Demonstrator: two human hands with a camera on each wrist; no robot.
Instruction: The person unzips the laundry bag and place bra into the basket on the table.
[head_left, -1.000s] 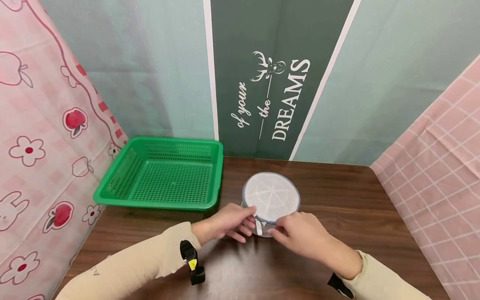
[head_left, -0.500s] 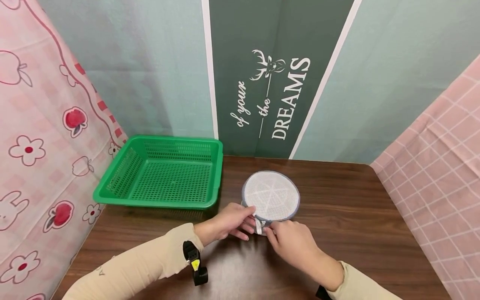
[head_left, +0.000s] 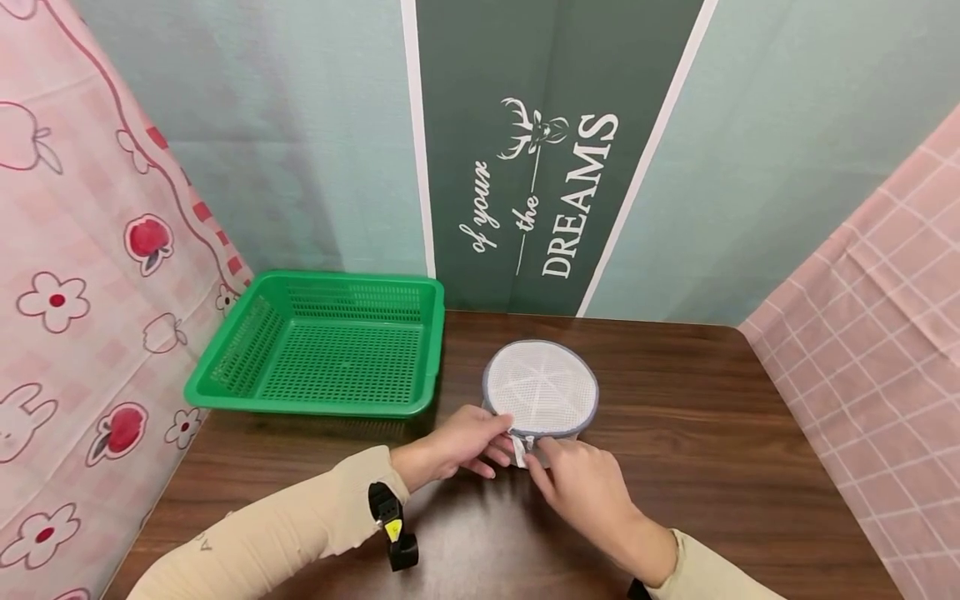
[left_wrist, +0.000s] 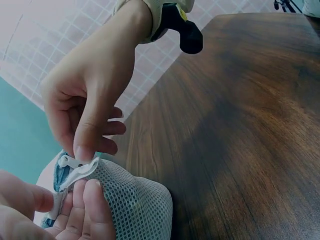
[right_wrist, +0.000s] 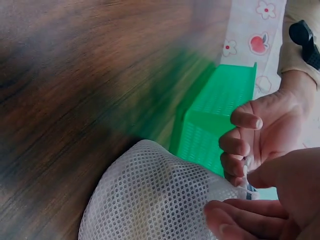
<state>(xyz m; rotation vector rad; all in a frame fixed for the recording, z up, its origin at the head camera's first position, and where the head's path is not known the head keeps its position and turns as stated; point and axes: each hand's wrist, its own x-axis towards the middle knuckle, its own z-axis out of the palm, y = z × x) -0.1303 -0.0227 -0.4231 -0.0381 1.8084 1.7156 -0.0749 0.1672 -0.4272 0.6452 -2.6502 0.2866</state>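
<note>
A round mesh laundry bag (head_left: 542, 387) with a white top and grey-blue zipped rim stands on the brown table. My left hand (head_left: 467, 440) pinches its front left rim, thumb on top, beside a white fabric tab (head_left: 519, 452). Just to the right, my right hand (head_left: 588, 483) pinches at the zipper pull (left_wrist: 67, 161) on the rim. In the left wrist view its thumb and fingertips meet at the pull, close to the left fingertips. The mesh side (right_wrist: 150, 195) bulges in the right wrist view; something pale and yellowish shows faintly through it.
A green plastic basket (head_left: 345, 358) with slotted walls stands at the back left of the table (head_left: 675, 467). Printed cloths hang behind and on both sides, including a pink checked one (head_left: 885, 333) at right.
My right hand has slid left along the front rim toward my left hand, closing most of the gap between them. The left hand and the bag have hardly moved.
</note>
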